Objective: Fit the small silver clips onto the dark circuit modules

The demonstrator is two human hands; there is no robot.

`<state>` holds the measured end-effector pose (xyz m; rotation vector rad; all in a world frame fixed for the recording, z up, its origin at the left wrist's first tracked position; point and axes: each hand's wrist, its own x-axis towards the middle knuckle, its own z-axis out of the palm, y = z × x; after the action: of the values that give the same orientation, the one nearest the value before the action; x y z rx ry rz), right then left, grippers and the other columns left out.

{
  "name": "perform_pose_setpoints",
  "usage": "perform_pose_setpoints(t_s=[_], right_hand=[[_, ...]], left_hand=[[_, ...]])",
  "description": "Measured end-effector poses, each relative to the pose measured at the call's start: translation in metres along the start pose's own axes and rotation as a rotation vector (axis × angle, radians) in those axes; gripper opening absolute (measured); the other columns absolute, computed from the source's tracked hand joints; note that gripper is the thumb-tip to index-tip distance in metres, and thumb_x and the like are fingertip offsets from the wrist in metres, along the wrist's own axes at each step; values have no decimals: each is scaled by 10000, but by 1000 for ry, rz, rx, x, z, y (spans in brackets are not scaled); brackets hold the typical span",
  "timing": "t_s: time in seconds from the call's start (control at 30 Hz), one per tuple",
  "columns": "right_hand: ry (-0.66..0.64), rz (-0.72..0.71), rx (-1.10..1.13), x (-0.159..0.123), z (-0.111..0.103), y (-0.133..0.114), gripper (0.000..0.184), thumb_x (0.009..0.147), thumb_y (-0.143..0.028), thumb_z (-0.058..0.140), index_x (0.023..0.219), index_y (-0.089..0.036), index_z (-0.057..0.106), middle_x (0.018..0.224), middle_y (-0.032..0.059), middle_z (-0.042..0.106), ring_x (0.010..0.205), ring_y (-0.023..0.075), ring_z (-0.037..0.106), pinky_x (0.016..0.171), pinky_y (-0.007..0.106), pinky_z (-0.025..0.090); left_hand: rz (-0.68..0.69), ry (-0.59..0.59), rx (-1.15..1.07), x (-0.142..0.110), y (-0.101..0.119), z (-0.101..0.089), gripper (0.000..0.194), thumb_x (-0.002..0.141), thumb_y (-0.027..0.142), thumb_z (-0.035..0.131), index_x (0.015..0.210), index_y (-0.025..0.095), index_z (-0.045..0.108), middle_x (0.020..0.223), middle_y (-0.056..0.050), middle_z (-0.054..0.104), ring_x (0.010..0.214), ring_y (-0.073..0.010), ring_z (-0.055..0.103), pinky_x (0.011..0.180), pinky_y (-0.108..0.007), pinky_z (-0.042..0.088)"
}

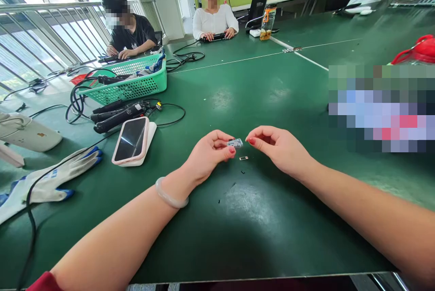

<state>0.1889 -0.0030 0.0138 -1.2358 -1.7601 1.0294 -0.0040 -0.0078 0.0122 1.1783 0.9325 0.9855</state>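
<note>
My left hand (212, 150) pinches a small, partly transparent grey rectangular piece (235, 143) between thumb and fingers, a little above the table. Just to the right, my right hand (280, 146) has its thumb and index fingertip pressed together, apart from the piece. Whether anything sits between those fingertips is too small to make out. Below the hands, a tiny flat rectangular frame (244, 158) lies on the green table (272, 236). Close by are a small dark bent bit (242, 172) and a dark speck (219, 201).
To the left lie a phone (131, 139) on a white object, black tools (118, 114) with cables, and a glove (64, 175). Behind them stands a green basket (136, 84). Two people sit at the far side near a bottle (268, 22). Blurred items lie at right.
</note>
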Motion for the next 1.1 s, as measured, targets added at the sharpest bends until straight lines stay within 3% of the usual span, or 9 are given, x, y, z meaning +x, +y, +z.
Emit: perform_pose_setpoints(t_s=[0.1,0.2,0.37,0.43,0.57,0.73,0.97,1.1], right_hand=[[-210,4,-183,-2,-2,2,186,758,-386,637,797,-206,662,681,-14,592,589,118,497,564,257,397],[-406,-100,-341,-5,1,3,152,736,-314,676,856,-221,686,782,-3,620,664,128,537,607,256,421],[-455,-201,-477,-6,6,4,70,796,-213,609,767,-220,672,821,-2,643,751,139,576,693,266,429],[-402,-217,-477,-6,6,3,93,814,-219,594,739,-215,649,783,-7,638,725,133,570,675,263,423],[-141,-256,-462,-8,3,-1,122,839,-286,583,744,-215,612,706,-14,613,616,118,528,600,255,404],[102,-440,-538,-11,1,0,146,859,-309,563,759,-218,620,777,26,652,686,147,564,641,279,432],[195,-697,-662,-13,3,2,188,881,-267,528,759,-196,652,765,57,669,734,166,594,664,284,457],[178,-685,-687,-14,4,2,233,894,-287,494,752,-215,663,769,53,680,715,163,588,664,292,461]], left_hand=[[27,36,-163,1,2,-3,353,617,340,798,822,154,580,734,3,661,582,-54,542,555,-189,400],[36,63,-119,2,2,-3,347,605,316,805,802,149,573,725,2,669,585,-57,547,569,-196,410],[20,110,107,5,-3,-2,323,570,192,801,775,143,556,737,1,671,655,-83,588,667,-238,455],[18,125,184,6,-4,-3,320,575,185,789,776,147,544,736,2,666,660,-91,589,676,-255,461],[23,116,258,5,-6,-5,332,592,240,783,780,154,524,745,0,656,670,-103,590,685,-279,472],[44,46,263,1,-5,-1,354,579,267,799,759,156,515,727,1,646,649,-105,589,652,-271,470],[38,3,288,-3,-4,1,373,575,296,814,754,156,518,734,-5,647,646,-101,581,633,-260,469],[34,-14,266,-5,-1,3,372,576,285,817,754,154,519,714,2,640,647,-98,589,631,-251,468]])
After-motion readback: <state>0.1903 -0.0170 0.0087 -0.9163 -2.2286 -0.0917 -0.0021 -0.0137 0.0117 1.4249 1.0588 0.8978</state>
